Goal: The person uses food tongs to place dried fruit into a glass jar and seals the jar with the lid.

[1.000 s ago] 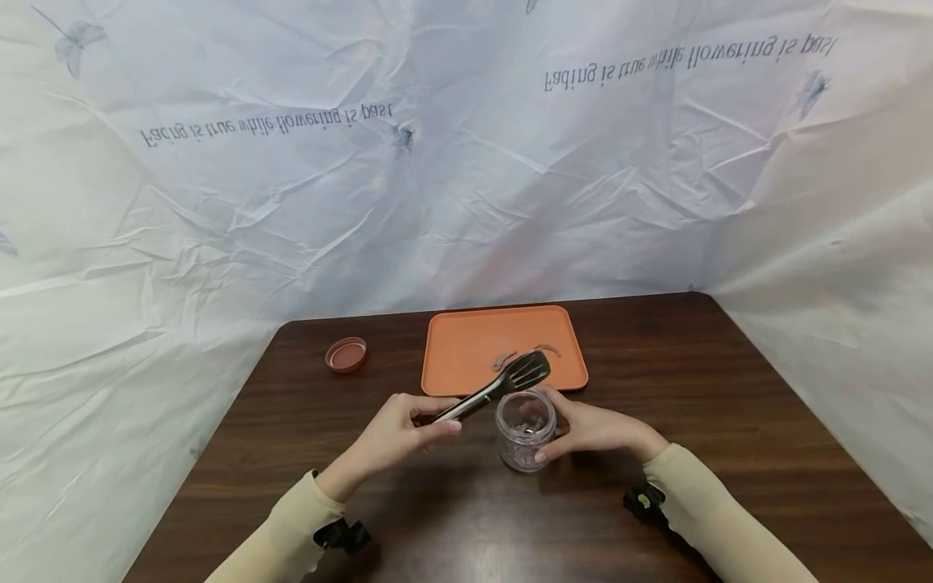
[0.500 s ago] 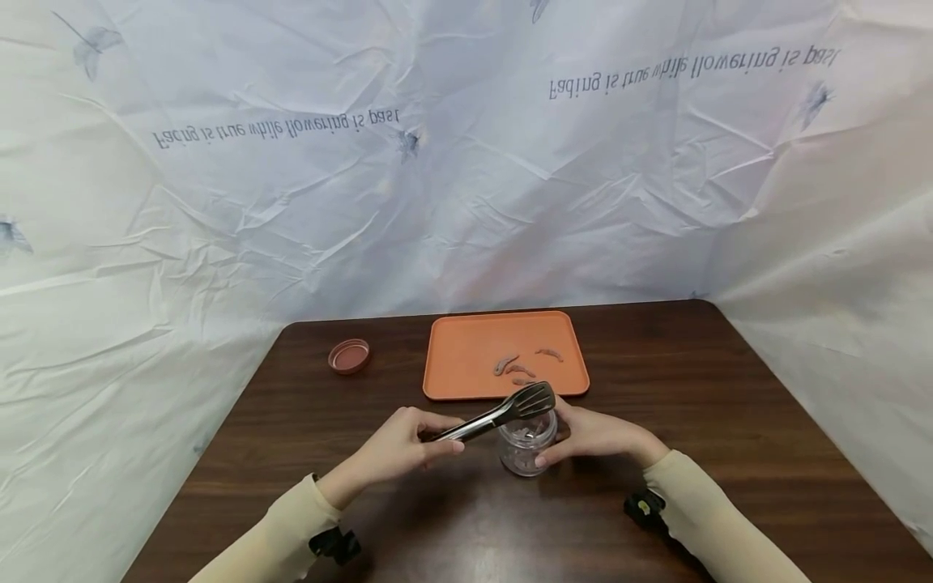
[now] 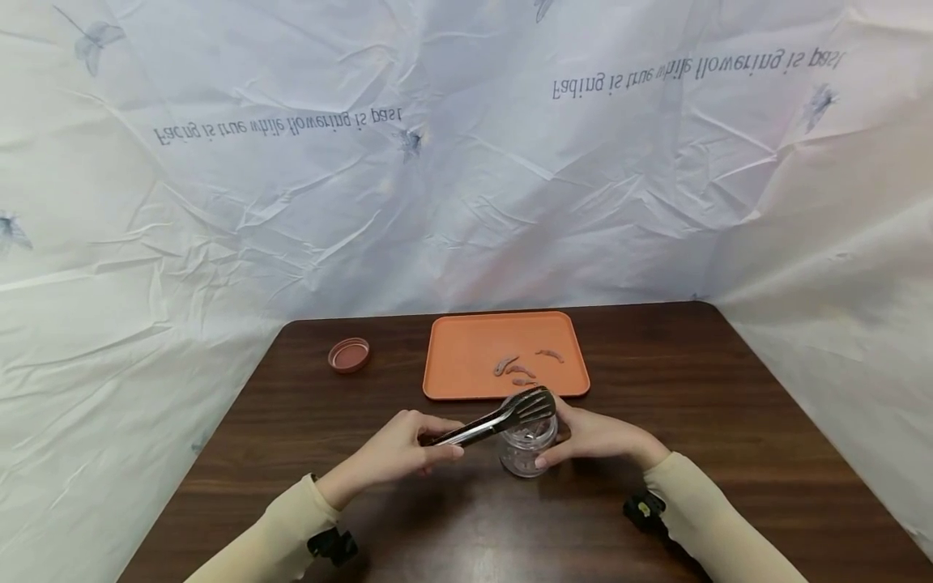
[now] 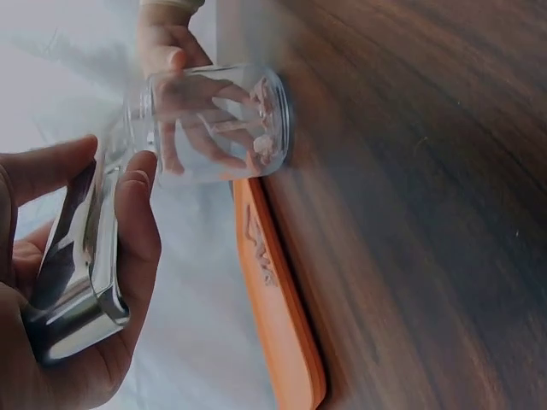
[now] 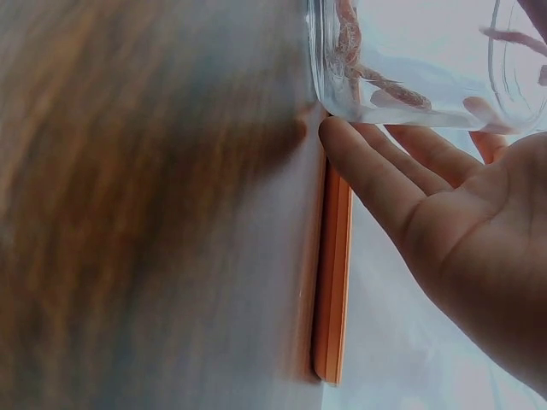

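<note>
Grips slotted tongs (image 3: pixel 498 420) in left hand (image 3: pixel 397 449), poised over the mouth of the clear jar (image 3: pixel 521 457); clasps that jar in right hand (image 3: pixel 601 433), presumably against tipping, midway between left and right edges of tabletop (image 3: pixel 656 356).

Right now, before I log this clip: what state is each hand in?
Left hand: closed, holding the tongs.
Right hand: holding the clear jar.

Dark table (image 3: pixel 700 389) under tray (image 3: pixel 466 356), lid (image 3: pixel 349 356), jar (image 3: pixel 519 462)
</note>
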Demonstrator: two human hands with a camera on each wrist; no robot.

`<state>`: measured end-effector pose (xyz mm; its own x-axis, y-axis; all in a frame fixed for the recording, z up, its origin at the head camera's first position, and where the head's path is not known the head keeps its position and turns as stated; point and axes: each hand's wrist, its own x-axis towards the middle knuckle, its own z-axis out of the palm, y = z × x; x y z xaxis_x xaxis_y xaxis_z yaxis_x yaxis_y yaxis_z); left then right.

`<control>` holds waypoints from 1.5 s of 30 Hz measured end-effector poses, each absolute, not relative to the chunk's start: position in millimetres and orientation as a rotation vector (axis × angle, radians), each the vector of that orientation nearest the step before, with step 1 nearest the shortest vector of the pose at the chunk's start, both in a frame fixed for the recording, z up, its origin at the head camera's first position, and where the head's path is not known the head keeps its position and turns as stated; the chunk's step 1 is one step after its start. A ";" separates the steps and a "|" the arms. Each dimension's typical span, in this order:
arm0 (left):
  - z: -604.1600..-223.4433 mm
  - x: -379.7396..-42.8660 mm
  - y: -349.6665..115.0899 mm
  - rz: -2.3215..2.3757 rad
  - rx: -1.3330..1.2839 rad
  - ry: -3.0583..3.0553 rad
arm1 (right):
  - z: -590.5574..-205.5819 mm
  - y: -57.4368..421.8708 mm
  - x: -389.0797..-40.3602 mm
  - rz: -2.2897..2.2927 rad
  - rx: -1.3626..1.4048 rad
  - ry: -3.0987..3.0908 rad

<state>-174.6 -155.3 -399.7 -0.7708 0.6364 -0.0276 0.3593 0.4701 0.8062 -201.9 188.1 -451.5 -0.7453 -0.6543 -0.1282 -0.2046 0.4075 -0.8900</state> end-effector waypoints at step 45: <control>-420.7 -254.1 -142.1 1.041 0.532 2.901 | -451.1 189.8 -200.2 -1.321 -0.666 2.146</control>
